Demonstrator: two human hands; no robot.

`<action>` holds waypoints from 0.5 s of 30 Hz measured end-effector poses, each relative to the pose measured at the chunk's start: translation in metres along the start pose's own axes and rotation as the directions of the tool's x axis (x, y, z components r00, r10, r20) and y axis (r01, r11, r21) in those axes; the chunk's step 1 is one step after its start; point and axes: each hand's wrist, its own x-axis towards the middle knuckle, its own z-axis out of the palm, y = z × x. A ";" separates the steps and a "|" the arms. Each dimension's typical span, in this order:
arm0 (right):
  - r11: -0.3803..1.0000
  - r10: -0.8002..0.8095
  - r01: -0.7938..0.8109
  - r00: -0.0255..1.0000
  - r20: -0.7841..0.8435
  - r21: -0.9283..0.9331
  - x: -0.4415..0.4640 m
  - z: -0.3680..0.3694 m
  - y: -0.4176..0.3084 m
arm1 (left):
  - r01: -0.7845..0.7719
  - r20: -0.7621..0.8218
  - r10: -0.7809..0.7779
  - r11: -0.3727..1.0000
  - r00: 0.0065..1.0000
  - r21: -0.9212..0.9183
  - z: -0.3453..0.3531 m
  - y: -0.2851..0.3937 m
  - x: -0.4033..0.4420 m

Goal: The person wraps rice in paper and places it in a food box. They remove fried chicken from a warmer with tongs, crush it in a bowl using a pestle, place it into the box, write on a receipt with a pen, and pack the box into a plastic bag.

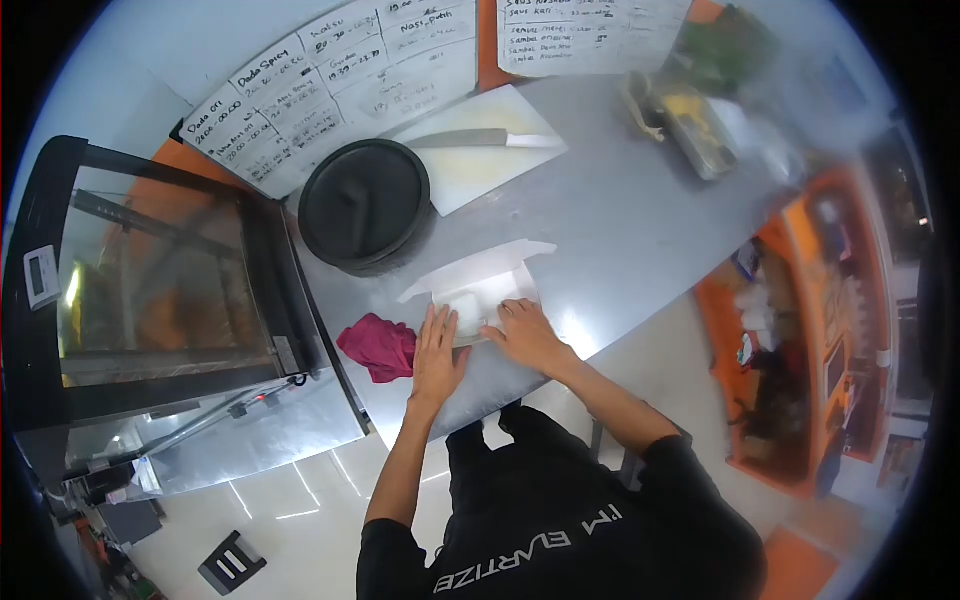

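Note:
An open white cardboard box (484,272) stands on the steel table in front of me, its lid flap raised on the far side. Inside it, toward the left, sits a rounded white lump (465,308) whose kind I cannot make out. My left hand (436,352) lies along the box's left side, fingers stretched out. At the near right corner is my right hand (527,334), its thumb apart from its slightly bent fingers, which reach over the box edge. Close to my left hand lies a crumpled dark pink cloth (379,347).
A black lidded round container (365,205) stands behind the box, beside a white cutting board (480,165) bearing a knife (470,139). A glass-fronted cabinet (165,285) borders the left. A clear container with yellow contents (697,128) sits at the back right of the table (610,230).

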 end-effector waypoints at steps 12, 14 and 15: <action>0.957 -0.113 0.131 0.990 0.084 -0.257 -0.005 0.001 0.012 | 0.008 -0.082 -0.003 0.998 0.997 0.060 0.017 0.010 0.001; 0.957 -0.109 0.139 0.986 0.127 -0.256 -0.001 0.006 0.012 | -0.005 -0.088 0.013 0.997 0.996 0.080 0.016 0.010 0.002; 0.959 -0.124 0.155 0.982 0.141 -0.236 -0.001 0.002 0.014 | -0.011 -0.094 0.019 0.996 0.995 0.089 0.016 0.010 0.001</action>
